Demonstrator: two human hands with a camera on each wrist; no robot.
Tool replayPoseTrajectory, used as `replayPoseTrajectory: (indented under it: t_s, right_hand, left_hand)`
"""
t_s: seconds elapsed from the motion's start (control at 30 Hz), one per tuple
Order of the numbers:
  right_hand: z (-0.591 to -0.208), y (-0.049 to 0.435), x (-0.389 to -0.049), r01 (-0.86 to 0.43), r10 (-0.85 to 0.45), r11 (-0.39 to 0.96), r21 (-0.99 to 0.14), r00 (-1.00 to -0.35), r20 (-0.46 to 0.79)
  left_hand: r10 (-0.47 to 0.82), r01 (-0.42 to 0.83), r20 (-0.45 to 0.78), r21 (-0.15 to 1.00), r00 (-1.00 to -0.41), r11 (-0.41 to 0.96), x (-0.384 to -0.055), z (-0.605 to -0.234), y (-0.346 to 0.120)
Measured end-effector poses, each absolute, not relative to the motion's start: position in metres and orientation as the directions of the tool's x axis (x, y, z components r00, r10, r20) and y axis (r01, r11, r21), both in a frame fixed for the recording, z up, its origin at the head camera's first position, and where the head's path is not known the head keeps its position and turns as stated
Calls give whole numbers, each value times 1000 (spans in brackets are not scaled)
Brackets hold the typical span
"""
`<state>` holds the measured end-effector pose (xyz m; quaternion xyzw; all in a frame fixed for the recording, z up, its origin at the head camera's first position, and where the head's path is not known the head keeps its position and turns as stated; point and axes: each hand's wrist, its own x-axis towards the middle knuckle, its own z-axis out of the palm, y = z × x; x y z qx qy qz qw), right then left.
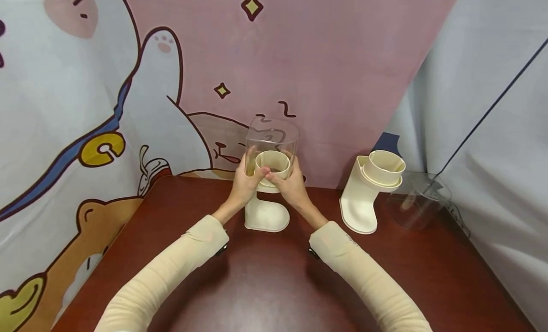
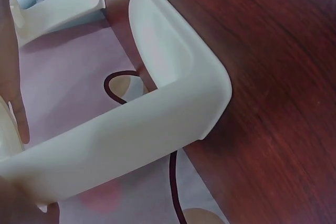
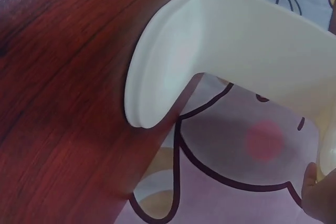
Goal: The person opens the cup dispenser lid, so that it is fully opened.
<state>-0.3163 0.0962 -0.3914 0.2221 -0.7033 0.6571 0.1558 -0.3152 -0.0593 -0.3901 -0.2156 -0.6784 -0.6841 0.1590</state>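
Standing upright at the back of the table is a cream plastic stand (image 1: pixel 266 215) with a rounded foot and a round collar (image 1: pixel 272 159) on top. A clear plastic container (image 1: pixel 274 130) surrounds and rises above that collar. My left hand (image 1: pixel 245 183) grips the container's left side, and my right hand (image 1: pixel 292 183) grips its right side. Both thumbs come together at the front, below the collar's rim. From the left wrist, the stand (image 2: pixel 121 135) shows its foot on the table; the right wrist view shows the same stand (image 3: pixel 252 40), with a fingertip (image 3: pixel 319 195) near its top.
To the right, a second cream stand (image 1: pixel 360 199) with a round collar stands on the table. Beside it is another clear container (image 1: pixel 419 203), near the right side curtain (image 1: pixel 492 180). A printed cloth (image 1: pixel 342 61) hangs right behind the brown table (image 1: pixel 265 284).
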Motion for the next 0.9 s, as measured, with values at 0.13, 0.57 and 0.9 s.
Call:
replayPoseTrajectory:
  t_s: [0.13,0.57,0.9]
  right_hand:
    - [-391,98,-315,-496,-149,-11,-868,-858,492]
    - [-394,106,-288,-505,-227,-126,-854,-823,521]
    - [-397,113,-256,-558,-223,-63,-827,-800,557]
  left_hand:
    - [69,515,516,856,-854,-39,-311,-389,-60]
    - [44,526,528,849,-848,-40,-276,-388,-52]
    - [30,528,528,849,-849,-4,-238,-389,-47]
